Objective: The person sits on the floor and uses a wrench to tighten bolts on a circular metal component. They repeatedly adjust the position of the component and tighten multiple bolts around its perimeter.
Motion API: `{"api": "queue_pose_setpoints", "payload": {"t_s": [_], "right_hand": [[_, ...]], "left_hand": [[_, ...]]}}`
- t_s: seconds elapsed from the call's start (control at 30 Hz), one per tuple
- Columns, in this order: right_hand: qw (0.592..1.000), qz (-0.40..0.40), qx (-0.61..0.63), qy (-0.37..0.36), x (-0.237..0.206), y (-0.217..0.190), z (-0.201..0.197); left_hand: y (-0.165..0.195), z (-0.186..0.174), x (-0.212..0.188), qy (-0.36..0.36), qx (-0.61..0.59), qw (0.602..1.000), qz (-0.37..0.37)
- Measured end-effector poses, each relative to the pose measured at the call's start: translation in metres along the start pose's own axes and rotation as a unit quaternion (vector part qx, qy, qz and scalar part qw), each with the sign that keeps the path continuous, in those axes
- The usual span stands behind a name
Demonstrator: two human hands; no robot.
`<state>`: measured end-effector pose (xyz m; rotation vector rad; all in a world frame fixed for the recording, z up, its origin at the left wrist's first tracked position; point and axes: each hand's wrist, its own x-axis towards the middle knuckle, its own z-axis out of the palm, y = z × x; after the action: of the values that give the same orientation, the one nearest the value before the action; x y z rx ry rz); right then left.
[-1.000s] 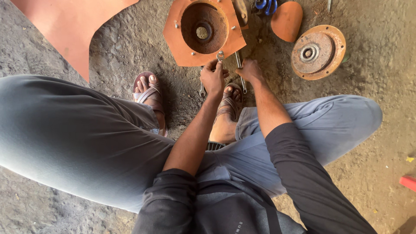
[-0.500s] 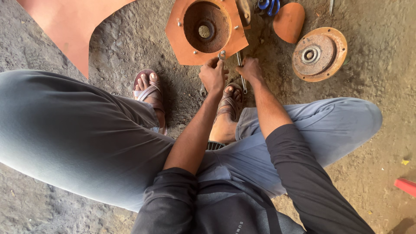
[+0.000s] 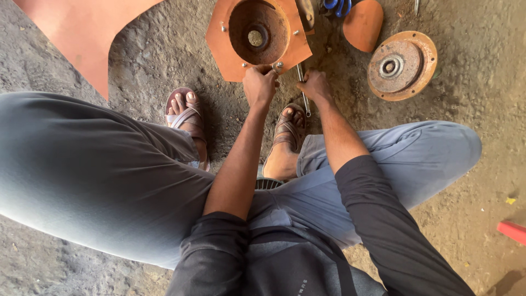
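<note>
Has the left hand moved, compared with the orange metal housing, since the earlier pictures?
No. The left hand stays at the near edge of the orange metal housing, by the bolt at its corner; only the camera view shifts slightly.

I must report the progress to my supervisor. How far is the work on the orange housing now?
Looks done: several bolts stand in the flange of the orange housing.
In hand: the left hand works at the bolt on the near edge, while the right hand holds a metal wrench.
Apparently left: the round cover plate lies apart on the ground, not yet mounted.
</note>
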<state>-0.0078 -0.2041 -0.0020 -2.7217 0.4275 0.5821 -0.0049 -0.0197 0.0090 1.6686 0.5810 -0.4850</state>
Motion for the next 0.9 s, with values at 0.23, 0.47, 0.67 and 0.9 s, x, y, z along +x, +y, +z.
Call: {"api": "queue_pose_setpoints", "payload": {"t_s": [0.23, 0.47, 0.67, 0.9], "right_hand": [[1.0, -0.008, -0.004, 0.016, -0.001, -0.002, -0.002], [1.0, 0.02, 0.019, 0.003, 0.0, -0.001, -0.001], [0.998, 0.051, 0.025, -0.026, -0.001, -0.002, -0.001], [1.0, -0.003, -0.009, -0.007, 0.001, -0.001, 0.0]], "left_hand": [[0.01, -0.009, 0.003, -0.02, 0.012, 1.0, -0.005], [0.019, -0.014, 0.0, 0.004, 0.084, 0.995, 0.057], [0.015, -0.009, 0.007, 0.019, 0.113, 0.989, 0.099], [0.004, 0.011, -0.006, 0.011, -0.085, 0.995, -0.057]]}}
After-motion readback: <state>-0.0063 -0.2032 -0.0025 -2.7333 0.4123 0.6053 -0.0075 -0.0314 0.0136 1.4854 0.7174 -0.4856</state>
